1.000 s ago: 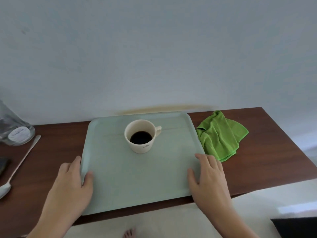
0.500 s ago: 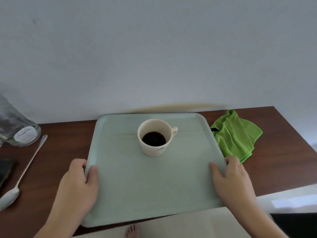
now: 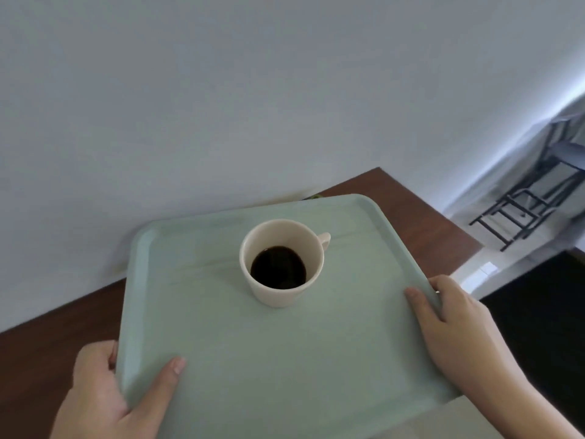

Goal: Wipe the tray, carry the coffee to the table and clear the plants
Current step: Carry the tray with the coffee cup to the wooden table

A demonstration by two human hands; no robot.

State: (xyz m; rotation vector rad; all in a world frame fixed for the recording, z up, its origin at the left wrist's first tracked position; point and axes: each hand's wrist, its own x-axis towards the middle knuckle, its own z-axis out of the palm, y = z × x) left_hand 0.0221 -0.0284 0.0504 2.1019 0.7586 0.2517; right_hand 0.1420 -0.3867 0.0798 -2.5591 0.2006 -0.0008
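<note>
head view:
tray (image 3: 221, 359): pale green, held by both hands, covers most of the brown counter (image 3: 421, 223)
cup (image 3: 282, 263): cream, upright, on the tray's far half, handle to the right, dark coffee (image 3: 278, 267) inside
left hand (image 3: 107, 397): clamped on the tray's near-left edge, thumb on top
right hand (image 3: 456, 327): clamped on the tray's right edge, thumb on top
chair frames (image 3: 535, 198): dark, far right of the tray, blurred

Both hands grip the pale green tray (image 3: 285, 359): left hand (image 3: 107, 403) at its near-left corner, right hand (image 3: 459, 331) on its right edge; a cream cup (image 3: 281, 264) of dark coffee (image 3: 278, 271) stands on it; brown bench (image 3: 421, 223) behind.
</note>
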